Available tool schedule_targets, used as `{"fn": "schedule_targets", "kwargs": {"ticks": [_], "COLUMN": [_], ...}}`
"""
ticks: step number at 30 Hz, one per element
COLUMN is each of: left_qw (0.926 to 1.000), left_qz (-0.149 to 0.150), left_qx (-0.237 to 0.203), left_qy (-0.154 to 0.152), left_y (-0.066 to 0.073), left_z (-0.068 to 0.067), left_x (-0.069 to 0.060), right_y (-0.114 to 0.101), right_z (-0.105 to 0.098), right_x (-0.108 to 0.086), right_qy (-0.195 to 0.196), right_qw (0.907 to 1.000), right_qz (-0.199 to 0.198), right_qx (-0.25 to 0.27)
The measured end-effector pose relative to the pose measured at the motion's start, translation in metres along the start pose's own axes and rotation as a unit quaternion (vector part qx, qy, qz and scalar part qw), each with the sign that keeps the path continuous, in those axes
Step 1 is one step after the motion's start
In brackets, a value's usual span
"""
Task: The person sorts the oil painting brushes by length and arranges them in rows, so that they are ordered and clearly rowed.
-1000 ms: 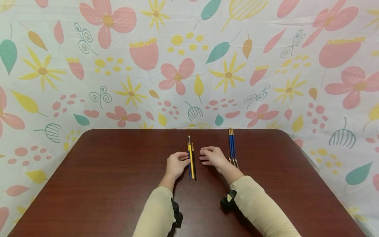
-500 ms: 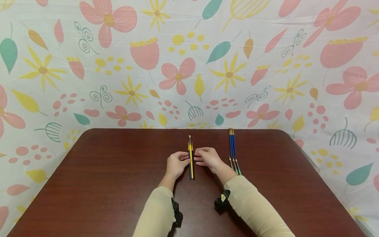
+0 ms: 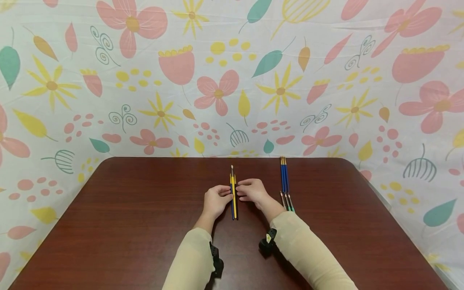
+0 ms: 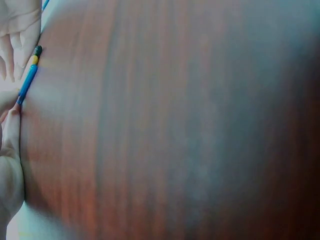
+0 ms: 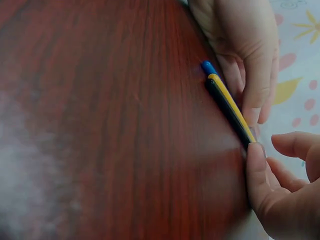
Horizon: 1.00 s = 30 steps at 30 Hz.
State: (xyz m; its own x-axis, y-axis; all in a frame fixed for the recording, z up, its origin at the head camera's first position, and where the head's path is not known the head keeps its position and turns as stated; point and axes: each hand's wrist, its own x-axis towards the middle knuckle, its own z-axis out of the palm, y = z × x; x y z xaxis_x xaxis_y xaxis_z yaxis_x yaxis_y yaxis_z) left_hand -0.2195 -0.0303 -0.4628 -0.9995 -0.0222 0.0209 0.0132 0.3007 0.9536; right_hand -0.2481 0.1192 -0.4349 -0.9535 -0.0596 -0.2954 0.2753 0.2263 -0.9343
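Three paintbrushes lie side by side near the table's middle, bristles toward the wall. From left to right they are a blue brush [image 3: 233, 212], a yellow brush [image 3: 235, 206] and a black brush [image 5: 227, 109]. The yellow one's pale tip reaches farther than the others. My left hand [image 3: 214, 202] rests against the left side of the row, thumb tip and fingertips touching it. On the other side my right hand [image 3: 255, 191] has its fingertips at the black brush. In the right wrist view, the right thumb [image 5: 256, 160] touches the brushes. The fingers partly hide the handles.
Blue brushes [image 3: 284, 175] lie in a row at the table's far edge on the right. Nearer, green-handled brushes [image 3: 288, 201] lie partly behind the right forearm. The brown table [image 3: 145, 225] meets a floral cloth [image 3: 217, 133] at the back.
My right hand has moved left to the brushes, and the black brush now lies close against the yellow one. The left hand has stayed in place.
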Motion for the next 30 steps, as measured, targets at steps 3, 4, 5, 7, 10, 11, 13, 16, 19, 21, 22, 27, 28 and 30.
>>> {"fn": "schedule_targets", "kwargs": {"ticks": [3,4,5,7,10,11,13,16,19,21,22,27,28,30], "left_qw": [1.0,1.0,1.0,1.0,1.0,1.0,1.0,1.0,1.0,1.0,0.9999,0.9999,0.9998,0.9998], "left_qz": [0.003,0.004,0.004,0.005,0.005,0.003,0.004,0.005,0.006,0.008,0.009,0.016,0.017,0.017], "left_qx": [0.002,0.003,0.003,0.003,0.001,0.0,0.002,0.002,0.002,0.002,0.002,-0.001,-0.002,-0.005], "left_qy": [0.0,0.001,0.0,0.0,0.001,0.002,0.003,0.003,0.003,0.004,0.005,0.003,0.002,0.002], "left_y": [-0.001,-0.001,-0.001,-0.001,-0.001,-0.001,-0.001,-0.002,-0.002,-0.003,-0.003,-0.002,-0.001,0.0], "left_z": [0.001,0.001,0.001,0.001,0.002,0.001,0.002,0.002,0.002,0.002,0.002,0.001,0.0,0.0], "left_x": [0.0,0.0,0.001,0.001,0.001,0.001,0.001,0.001,0.002,0.002,0.002,0.001,0.001,0.001], "right_y": [-0.001,-0.001,-0.002,-0.003,-0.005,-0.006,-0.007,-0.007,-0.007,-0.007,-0.007,-0.007,-0.007,-0.007], "right_z": [0.003,0.004,0.004,0.005,0.006,0.006,0.007,0.009,0.011,0.012,0.012,0.015,0.016,0.016], "right_x": [0.003,0.003,0.004,0.004,0.005,0.005,0.005,0.005,0.005,0.006,0.006,0.007,0.007,0.008], "right_qy": [0.014,0.018,0.021,0.026,0.031,0.032,0.033,0.032,0.034,0.038,0.04,0.052,0.054,0.058], "right_qw": [0.9997,0.9995,0.9993,0.999,0.9986,0.9984,0.9981,0.997,0.9952,0.9939,0.9931,0.9901,0.9898,0.9895], "right_qz": [-0.004,-0.003,-0.001,0.002,0.006,0.007,0.007,0.001,-0.005,-0.008,-0.009,-0.014,-0.013,-0.014], "right_qx": [-0.02,-0.025,-0.029,-0.037,-0.043,-0.045,-0.052,-0.071,-0.091,-0.103,-0.109,-0.13,-0.131,-0.131]}}
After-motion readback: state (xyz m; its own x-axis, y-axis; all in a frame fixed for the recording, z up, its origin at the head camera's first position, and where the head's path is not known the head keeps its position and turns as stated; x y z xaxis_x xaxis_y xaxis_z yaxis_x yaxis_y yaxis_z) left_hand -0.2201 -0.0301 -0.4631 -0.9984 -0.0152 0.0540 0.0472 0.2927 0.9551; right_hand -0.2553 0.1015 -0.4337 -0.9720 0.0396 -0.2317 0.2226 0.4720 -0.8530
